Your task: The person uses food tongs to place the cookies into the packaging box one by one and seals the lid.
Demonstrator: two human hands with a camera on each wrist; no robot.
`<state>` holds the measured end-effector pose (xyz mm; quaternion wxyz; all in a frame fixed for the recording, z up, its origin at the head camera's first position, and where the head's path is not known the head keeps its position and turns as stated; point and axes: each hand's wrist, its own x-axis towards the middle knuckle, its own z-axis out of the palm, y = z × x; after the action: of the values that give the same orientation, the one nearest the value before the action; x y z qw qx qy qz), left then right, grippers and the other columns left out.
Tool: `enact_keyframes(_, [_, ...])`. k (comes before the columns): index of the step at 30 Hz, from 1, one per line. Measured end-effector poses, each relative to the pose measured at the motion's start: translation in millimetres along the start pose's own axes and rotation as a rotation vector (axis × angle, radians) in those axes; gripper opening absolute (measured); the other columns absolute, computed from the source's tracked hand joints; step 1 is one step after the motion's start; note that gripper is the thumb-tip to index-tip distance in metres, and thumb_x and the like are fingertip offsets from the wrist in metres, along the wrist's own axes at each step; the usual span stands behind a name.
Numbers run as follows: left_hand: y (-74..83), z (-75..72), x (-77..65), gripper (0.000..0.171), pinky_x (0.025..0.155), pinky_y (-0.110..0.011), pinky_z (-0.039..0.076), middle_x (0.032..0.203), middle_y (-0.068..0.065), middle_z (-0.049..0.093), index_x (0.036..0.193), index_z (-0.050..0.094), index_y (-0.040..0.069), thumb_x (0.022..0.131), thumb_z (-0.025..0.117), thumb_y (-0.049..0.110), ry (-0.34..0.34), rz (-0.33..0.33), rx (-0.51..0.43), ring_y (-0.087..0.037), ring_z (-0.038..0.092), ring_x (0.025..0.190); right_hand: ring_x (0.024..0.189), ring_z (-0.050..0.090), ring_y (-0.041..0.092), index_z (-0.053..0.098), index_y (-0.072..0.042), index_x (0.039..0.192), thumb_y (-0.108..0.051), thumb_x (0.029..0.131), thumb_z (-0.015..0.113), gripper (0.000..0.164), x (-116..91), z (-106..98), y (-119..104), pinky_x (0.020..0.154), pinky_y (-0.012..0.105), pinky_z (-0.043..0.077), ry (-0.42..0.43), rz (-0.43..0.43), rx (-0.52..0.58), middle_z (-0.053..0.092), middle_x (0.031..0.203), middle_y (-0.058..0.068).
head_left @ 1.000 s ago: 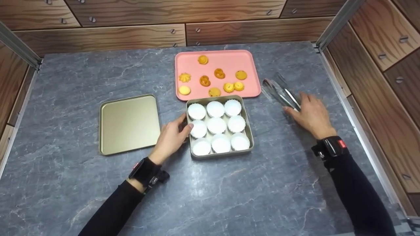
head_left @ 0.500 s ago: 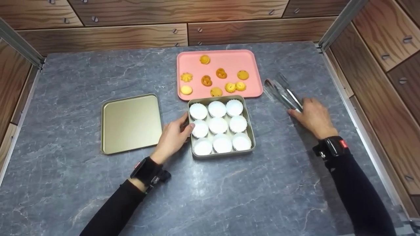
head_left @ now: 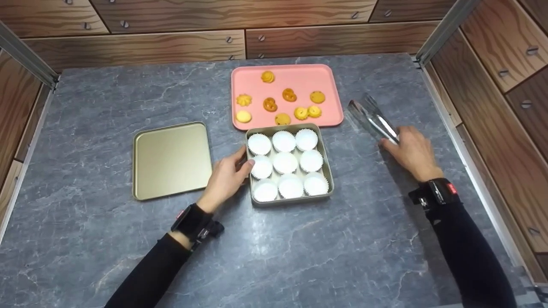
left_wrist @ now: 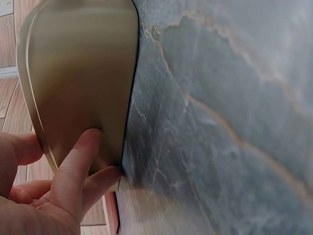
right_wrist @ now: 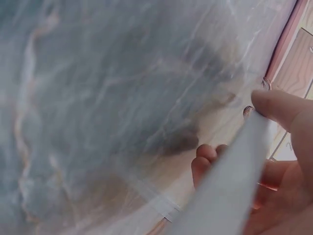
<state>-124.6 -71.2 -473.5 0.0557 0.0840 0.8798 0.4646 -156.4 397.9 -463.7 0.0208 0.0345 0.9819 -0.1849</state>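
A square gold tin [head_left: 290, 202] holds several white pleated paper cups [head_left: 285, 163], set in rows. My left hand [head_left: 224, 179] holds the tin's left side, thumb over the rim. In the left wrist view its fingers [left_wrist: 73, 176] press against the outer wall of the tin [left_wrist: 83, 73]. To the right, my right hand [head_left: 413, 152] grips the near end of metal tongs [head_left: 376, 122], whose two arms spread toward the far side. Their handle [right_wrist: 225, 181] appears blurred in the right wrist view, between thumb [right_wrist: 279, 105] and fingers.
Behind the tin lies a pink tray [head_left: 295, 77] with several small cookies, among them pretzel shapes [head_left: 289, 95] and a swirl [head_left: 268, 77]. The gold lid [head_left: 172, 160] lies at the left on the grey marbled table [head_left: 299, 256]. Wood-patterned panels [head_left: 171, 45] border the table.
My right hand has closed in on the tongs and shifted slightly right; the tongs turned a little and their arms drew closer together. My left hand has stayed at the tin.
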Motion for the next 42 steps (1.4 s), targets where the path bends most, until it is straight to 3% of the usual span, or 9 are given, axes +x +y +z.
enact_keyframes(5, [-0.4, -0.6, -0.1, 0.058, 0.092, -0.041, 0.057, 0.146, -0.022, 0.054, 0.151, 0.047, -0.002, 0.104, 0.063, 0.027, 0.002, 0.003, -0.001, -0.028, 0.067, 0.111, 0.099, 0.054, 0.048, 0.05, 0.012, 0.138, -0.042, 0.101, 0.064, 0.067, -3.5, -6.1, -6.2, 0.079, 0.064, 0.048, 0.051, 0.001, 0.034, 0.055, 0.117, 0.031])
enact_keyframes(10, [-2.3, -0.2, 0.5, 0.058, 0.108, -0.043, 0.05, 0.147, -0.021, 0.053, 0.151, 0.047, -0.003, 0.104, 0.063, 0.026, 0.003, 0.003, -0.008, -0.029, 0.059, 0.129, 0.095, 0.057, 0.045, 0.055, 0.009, 0.136, -0.041, 0.1, 0.067, 0.062, -6.1, -5.5, -16.9, 0.076, 0.062, 0.049, 0.134, -0.082, 0.038, 0.059, 0.115, 0.028])
enact_keyframes(13, [-3.1, 0.3, 0.8, 0.058, 0.107, -0.043, 0.051, 0.147, -0.021, 0.052, 0.151, 0.046, -0.003, 0.104, 0.063, 0.026, 0.001, -0.002, -0.014, -0.029, 0.06, 0.128, 0.093, 0.06, 0.044, 0.06, 0.008, 0.131, -0.036, 0.098, 0.071, 0.056, -6.6, -1.9, -25.7, 0.077, 0.063, 0.05, 0.164, -0.159, 0.049, 0.062, 0.111, 0.027])
enact_keyframes(17, [-3.4, 0.8, 1.1, 0.058, 0.102, -0.042, 0.054, 0.147, -0.022, 0.053, 0.151, 0.046, -0.004, 0.104, 0.063, 0.026, 0.0, 0.002, -0.019, -0.029, 0.064, 0.121, 0.092, 0.063, 0.044, 0.063, 0.007, 0.128, -0.03, 0.096, 0.075, 0.051, -6.3, 3.3, -38.4, 0.077, 0.062, 0.053, 0.148, -0.239, 0.039, 0.065, 0.108, 0.026])
enact_keyframes(24, [-2.7, 1.4, 0.0, 0.056, 0.106, -0.044, 0.052, 0.143, -0.024, 0.056, 0.149, 0.048, -0.005, 0.104, 0.063, 0.024, 0.015, 0.033, -0.007, -0.03, 0.063, 0.123, 0.087, 0.065, 0.043, 0.064, 0.007, 0.128, -0.03, 0.095, 0.077, 0.051, -2.1, 5.9, -59.0, 0.07, 0.059, 0.056, 0.094, -0.297, -0.059, 0.067, 0.106, 0.027])
enact_keyframes(37, [-1.4, 1.6, -0.7, 0.057, 0.104, -0.044, 0.053, 0.145, -0.025, 0.054, 0.15, 0.047, -0.006, 0.103, 0.064, 0.024, 0.011, 0.018, -0.039, -0.03, 0.065, 0.118, 0.074, 0.064, 0.044, 0.066, 0.009, 0.117, -0.033, 0.095, 0.075, 0.048, 6.0, 5.1, -79.2, 0.06, 0.058, 0.056, 0.08, -0.319, -0.164, 0.066, 0.097, 0.027])
enact_keyframes(42, [-0.8, 1.6, -0.9, 0.058, 0.089, -0.044, 0.059, 0.143, -0.026, 0.056, 0.15, 0.047, -0.005, 0.103, 0.064, 0.025, 0.014, 0.014, -0.033, -0.03, 0.069, 0.099, 0.071, 0.064, 0.043, 0.066, 0.008, 0.121, -0.033, 0.095, 0.075, 0.049, 9.7, 4.9, -83.0, 0.058, 0.057, 0.056, 0.058, -0.31, -0.171, 0.066, 0.095, 0.027])
